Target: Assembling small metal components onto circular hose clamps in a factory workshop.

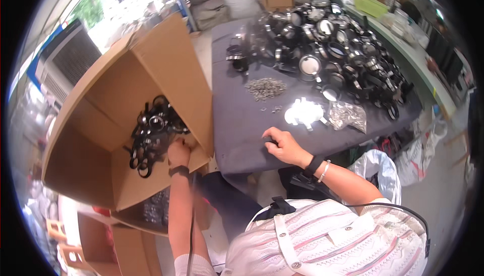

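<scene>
Plainly, the tangled black ring parts (pixel 151 134) sit low in the tilted cardboard box (pixel 166 69); the left hand (pixel 179 152) grips its edge (fingers hidden), the right hand (pixel 282 145) curls empty on the table (pixel 237 124). Loosened, the box could tip and spill.

A white short-sleeved shirt with pink zigzag stripes (pixel 327 235), black wristbands on both wrists, a thin silver bracelet (pixel 324 171) on the right.

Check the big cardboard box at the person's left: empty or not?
Not empty: the cardboard box holds black ring parts; left hand reaches in.
</scene>
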A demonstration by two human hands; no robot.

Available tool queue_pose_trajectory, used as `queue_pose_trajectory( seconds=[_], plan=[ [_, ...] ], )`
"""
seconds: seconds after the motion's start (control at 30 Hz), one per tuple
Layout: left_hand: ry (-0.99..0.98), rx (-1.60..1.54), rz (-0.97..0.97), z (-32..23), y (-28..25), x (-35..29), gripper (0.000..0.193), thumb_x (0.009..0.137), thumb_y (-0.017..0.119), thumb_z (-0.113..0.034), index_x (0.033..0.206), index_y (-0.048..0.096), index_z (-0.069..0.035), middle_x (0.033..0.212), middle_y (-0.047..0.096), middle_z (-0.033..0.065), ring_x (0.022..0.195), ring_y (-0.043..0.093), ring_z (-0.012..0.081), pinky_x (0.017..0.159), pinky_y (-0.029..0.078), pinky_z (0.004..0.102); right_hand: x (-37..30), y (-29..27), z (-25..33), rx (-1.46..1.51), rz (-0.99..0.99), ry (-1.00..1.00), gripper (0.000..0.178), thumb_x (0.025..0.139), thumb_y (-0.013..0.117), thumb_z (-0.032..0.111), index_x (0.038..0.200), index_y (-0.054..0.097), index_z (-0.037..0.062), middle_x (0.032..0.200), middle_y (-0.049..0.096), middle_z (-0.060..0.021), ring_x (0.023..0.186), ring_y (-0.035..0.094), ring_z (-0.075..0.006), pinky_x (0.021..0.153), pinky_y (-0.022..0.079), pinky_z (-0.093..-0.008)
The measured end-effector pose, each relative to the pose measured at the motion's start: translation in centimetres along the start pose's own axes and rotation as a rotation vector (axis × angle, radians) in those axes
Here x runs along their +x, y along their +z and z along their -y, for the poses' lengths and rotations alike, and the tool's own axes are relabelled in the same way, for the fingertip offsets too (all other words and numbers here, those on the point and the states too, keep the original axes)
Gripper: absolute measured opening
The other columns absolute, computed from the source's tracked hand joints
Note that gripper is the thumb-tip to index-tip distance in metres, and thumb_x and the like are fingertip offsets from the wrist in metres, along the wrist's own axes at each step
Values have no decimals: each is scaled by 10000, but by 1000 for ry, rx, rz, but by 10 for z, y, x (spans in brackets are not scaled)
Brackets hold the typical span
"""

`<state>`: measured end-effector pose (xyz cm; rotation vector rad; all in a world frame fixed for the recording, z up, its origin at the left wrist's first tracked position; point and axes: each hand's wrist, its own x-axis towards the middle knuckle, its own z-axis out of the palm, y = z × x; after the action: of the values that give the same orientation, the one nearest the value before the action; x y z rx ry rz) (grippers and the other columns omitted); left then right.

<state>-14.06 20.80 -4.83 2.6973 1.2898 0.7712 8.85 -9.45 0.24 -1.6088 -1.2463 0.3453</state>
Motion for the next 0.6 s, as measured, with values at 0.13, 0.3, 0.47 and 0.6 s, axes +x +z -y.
queue_pose_trajectory(
  seconds=[0.13, 0.3, 0.47, 0.6],
  plan=[
    [10, 196, 32, 11, -5, -6, 114, 725, 602, -119, 789, 673, -55, 727, 641, 192, 698, 638, 356, 639, 518, 423, -1, -2, 0, -12, -8, -102, 182, 826, 571, 134, 960, 520, 23, 713, 581, -159, 654, 590, -305, 602, 455, -365],
    [-151, -110, -401, 1, -67, -23, 71, 733, 647, -68, 773, 665, -11, 698, 649, 174, 612, 648, 306, 575, 522, 376, 1, 2, -1, -62, -18, -77, 159, 860, 565, 150, 938, 520, 19, 699, 587, -133, 620, 596, -256, 585, 458, -337],
    [-589, -1069, -268, -23, -146, -53, 86, 800, 622, -23, 875, 643, 13, 690, 630, 84, 471, 582, 165, 425, 427, 246, 1, 4, 2, 333, 22, 50, 74, 888, 515, 84, 920, 520, 17, 695, 602, -58, 568, 566, -118, 525, 446, -264],
    [-578, -1528, -170, -60, -172, -75, 115, 844, 597, -13, 955, 623, -14, 701, 610, 45, 455, 544, 127, 402, 385, 226, -2, 2, 30, 509, 85, 191, 98, 892, 531, 97, 926, 569, 13, 668, 576, 9, 522, 499, -51, 466, 396, -226]
  ],
)
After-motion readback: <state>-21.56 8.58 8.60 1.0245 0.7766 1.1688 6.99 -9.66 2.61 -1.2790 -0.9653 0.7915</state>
